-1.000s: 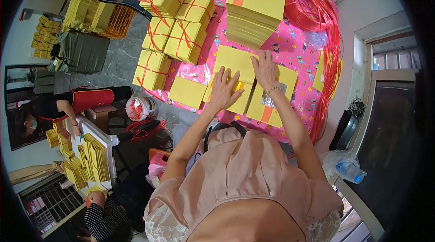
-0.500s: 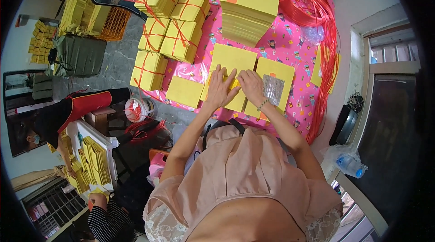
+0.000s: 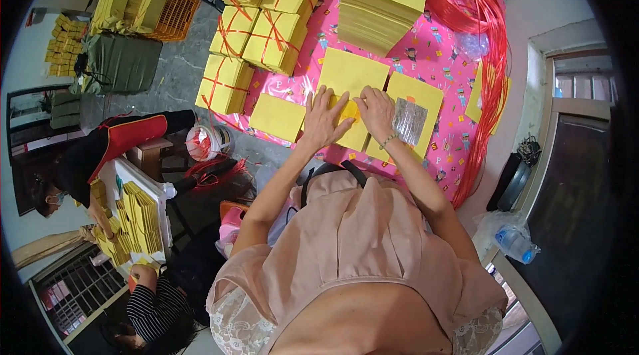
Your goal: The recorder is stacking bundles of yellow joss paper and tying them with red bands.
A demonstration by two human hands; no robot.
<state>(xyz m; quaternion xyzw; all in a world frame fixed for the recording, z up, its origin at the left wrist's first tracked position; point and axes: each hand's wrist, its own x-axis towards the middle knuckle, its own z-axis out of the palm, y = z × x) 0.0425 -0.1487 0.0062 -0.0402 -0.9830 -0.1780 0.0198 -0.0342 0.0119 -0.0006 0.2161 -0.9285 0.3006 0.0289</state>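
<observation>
A large yellow paper sheet (image 3: 353,70) lies on the pink table in front of me, with an orange-yellow patch (image 3: 349,111) showing between my hands. My left hand (image 3: 325,121) rests flat on its left part, fingers spread and thumb apart. At the right edge of that sheet, my right hand (image 3: 377,113) has its fingers bent and close together on the paper; the fingertips are partly hidden. Beside my right hand lies another yellow sheet (image 3: 426,92) bearing a silver foil square (image 3: 410,121). To the left of my left hand sits a smaller yellow paper piece (image 3: 277,117).
A tall stack of yellow paper (image 3: 381,19) stands beyond the sheet. Bundles tied with red string (image 3: 273,39) fill the far left side. A red string coil (image 3: 459,5) trails down the right edge. Two people work at a white table (image 3: 152,185) on the left.
The whole view has shifted a little, so the table's things sit further right and higher. My hands stay on the sheet, with slightly more of the orange-yellow patch showing between them.
</observation>
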